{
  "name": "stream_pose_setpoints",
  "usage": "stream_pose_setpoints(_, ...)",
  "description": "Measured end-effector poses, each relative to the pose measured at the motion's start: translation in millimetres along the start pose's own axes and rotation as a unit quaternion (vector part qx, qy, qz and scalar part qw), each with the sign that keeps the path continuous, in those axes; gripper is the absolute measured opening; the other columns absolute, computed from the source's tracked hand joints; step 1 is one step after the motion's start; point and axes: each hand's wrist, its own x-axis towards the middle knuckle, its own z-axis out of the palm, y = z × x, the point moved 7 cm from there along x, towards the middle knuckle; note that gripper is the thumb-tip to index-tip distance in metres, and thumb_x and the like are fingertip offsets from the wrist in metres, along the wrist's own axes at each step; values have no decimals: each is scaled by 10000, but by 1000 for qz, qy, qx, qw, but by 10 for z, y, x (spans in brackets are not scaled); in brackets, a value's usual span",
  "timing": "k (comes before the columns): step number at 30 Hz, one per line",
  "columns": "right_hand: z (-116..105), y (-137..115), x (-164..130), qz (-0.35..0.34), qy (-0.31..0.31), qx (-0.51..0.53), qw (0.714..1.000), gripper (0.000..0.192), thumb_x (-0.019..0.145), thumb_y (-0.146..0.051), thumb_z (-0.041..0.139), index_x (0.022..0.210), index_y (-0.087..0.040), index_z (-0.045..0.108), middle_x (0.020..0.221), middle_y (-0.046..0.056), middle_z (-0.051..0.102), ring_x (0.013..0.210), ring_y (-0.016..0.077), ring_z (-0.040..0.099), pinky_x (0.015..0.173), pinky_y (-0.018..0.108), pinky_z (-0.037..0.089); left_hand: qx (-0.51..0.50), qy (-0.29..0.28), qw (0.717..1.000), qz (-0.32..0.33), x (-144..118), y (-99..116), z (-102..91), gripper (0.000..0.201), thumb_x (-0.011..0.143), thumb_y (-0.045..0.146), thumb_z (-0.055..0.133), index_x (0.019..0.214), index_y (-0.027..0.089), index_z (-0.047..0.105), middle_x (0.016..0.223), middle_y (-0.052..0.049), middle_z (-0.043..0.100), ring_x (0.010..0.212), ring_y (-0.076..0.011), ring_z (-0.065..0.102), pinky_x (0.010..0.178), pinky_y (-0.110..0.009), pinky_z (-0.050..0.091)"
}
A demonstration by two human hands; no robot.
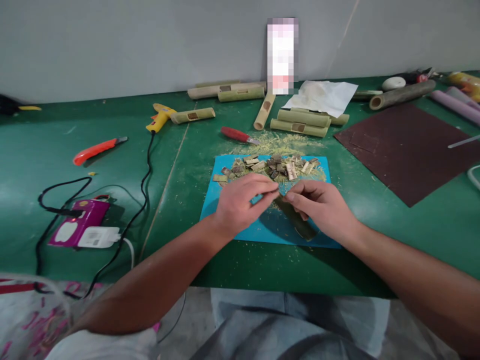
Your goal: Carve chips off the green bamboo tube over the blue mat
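Over the blue sheet [213, 212], my left hand [243, 202] has its fingers pressed together in a pinch. My right hand [324, 205] pinches just beside it, thumb against curled fingers. Whatever sits between the fingertips is too small and covered to make out. Directly beneath them a dark green bamboo tube [300, 224] lies slantwise on the sheet, its upper end partly covered by my hands. Beyond the hands is a pile of small bamboo chips [275, 167] and shavings.
A red-handled knife [238, 135] lies behind the sheet. Notched bamboo tubes [300, 127] lie farther back, near white paper [322, 97]. At left are a yellow glue gun [161, 119], an orange cutter [99, 150] and a corded purple box [84, 217]. A brown sheet [408, 150] lies right.
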Motion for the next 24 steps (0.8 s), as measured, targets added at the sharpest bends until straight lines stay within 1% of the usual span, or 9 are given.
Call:
stream_pose_setpoints(2,-36,-65,-18,-62,35,-140,988,249,859,-401,591,714,-199,612,647,-10,568,550,102,479,529,262,363,36,7,999,-12,23,-158,-20,95,925,234,643,933,185,723,967,-49,736,878,-148,699,817,-261,571)
stream_pose_setpoints(5,-6,-113,-66,-125,59,-324,936,162,846,-359,614,829,-202,652,780,28,635,618,128,520,551,282,332,87,-2,996,-6,54,-355,-13,120,932,223,623,905,174,729,957,-59,708,897,-161,679,832,-291,563)
stream_pose_setpoints(7,36,-99,-89,-127,60,-399,906,187,840,-388,635,867,-204,649,843,47,656,647,147,540,530,290,284,111,-24,993,22,61,-395,24,126,932,217,618,903,165,729,952,-65,698,892,-169,671,828,-306,560)
stream_pose_setpoints(9,89,-75,-103,-110,45,-450,885,208,841,-409,637,870,-203,640,856,51,660,649,154,543,514,296,241,123,-48,990,49,54,-378,69,136,937,223,612,924,157,730,955,-74,695,892,-180,668,823,-321,560)
stream_pose_setpoints(15,191,-44,-124,-39,-13,-531,846,207,914,-365,532,898,-179,620,890,51,656,669,152,552,532,307,196,126,-88,986,69,19,-250,160,193,976,258,555,953,168,724,953,-76,693,898,-184,655,806,-332,553)
stream_pose_setpoints(18,194,-43,-124,-32,-19,-541,840,224,928,-369,506,908,-175,616,912,56,655,673,151,551,536,308,188,120,-103,982,100,8,-186,184,193,979,270,552,982,167,716,984,-85,708,910,-190,655,795,-331,554)
stream_pose_setpoints(20,192,-38,-122,-32,-20,-542,840,227,932,-370,496,914,-176,614,920,56,654,668,147,546,537,309,184,123,-110,979,117,6,-179,172,183,971,262,563,1017,163,709,1060,-97,714,951,-202,659,838,-352,556)
stream_pose_setpoints(22,195,-33,-123,-34,-22,-540,840,229,930,-377,500,916,-178,614,914,53,653,666,147,545,537,307,182,126,-124,975,138,-3,-183,160,192,969,209,539,1067,162,697,1124,-96,713,993,-207,656,885,-370,552)
stream_pose_setpoints(24,200,-31,-126,-34,-23,-539,841,233,926,-386,509,913,-179,613,905,49,651,665,147,545,536,306,179,129,-131,971,154,-12,-190,143,223,968,155,506,1095,165,690,1124,-84,720,1005,-199,653,900,-366,551)
